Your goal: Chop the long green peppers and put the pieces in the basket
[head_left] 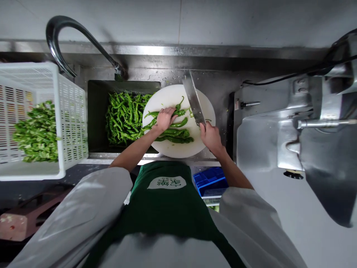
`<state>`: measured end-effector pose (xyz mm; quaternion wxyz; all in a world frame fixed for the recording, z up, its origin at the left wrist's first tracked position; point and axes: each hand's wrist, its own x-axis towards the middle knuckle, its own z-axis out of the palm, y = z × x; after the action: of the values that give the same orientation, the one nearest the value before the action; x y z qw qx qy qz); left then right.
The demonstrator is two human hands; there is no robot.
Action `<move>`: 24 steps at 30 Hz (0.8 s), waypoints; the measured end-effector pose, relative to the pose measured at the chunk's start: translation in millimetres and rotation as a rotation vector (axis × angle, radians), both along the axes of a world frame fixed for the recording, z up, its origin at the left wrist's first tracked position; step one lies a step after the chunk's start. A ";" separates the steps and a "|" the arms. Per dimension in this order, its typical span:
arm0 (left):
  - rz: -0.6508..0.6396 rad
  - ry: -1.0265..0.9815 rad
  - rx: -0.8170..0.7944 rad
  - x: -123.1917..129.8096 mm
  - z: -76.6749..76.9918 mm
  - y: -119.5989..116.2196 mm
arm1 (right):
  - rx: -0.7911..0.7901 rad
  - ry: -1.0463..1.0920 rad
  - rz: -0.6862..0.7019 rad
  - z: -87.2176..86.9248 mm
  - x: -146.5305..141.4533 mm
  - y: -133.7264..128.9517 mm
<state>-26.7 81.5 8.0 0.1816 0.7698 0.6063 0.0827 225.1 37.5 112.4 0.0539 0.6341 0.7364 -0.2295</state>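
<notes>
My right hand [211, 137] is closed round the handle of a cleaver [193, 98], whose broad blade points away from me over the right part of a round white cutting board [205, 145]. Fingers bent, my left hand [165, 118] presses down on green peppers [178, 111] on the board. More long peppers [178, 136] lie side by side just nearer to me. Small cut bits lie beside the blade. Left of the board, a sink basin [96, 123] holds a heap of whole green peppers [128, 115].
A white plastic basket [74, 126] with chopped greens [39, 134] stands at the left. Behind the sink arches a faucet [80, 28]. A metal machine [259, 141] takes up the right side. Below the counter edge sits a blue crate [210, 180].
</notes>
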 end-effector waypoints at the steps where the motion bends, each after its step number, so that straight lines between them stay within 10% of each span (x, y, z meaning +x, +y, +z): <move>1: 0.011 0.002 0.005 0.9 -1.1 -0.3 | 0.011 0.022 0.017 1.6 -11.8 10.8; 8: -0.001 -0.011 0.000 2.4 -2.0 -2.2 | -0.051 0.020 0.144 -16.7 -65.3 57.7; 24: 0.035 -0.029 -0.033 1.4 -1.3 3.9 | -0.122 0.045 0.213 -30.5 -87.3 91.5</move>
<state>-25.3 85.3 6.8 0.2015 0.7547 0.6183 0.0867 137.8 129.0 81.9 0.1000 0.5424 0.7853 -0.2812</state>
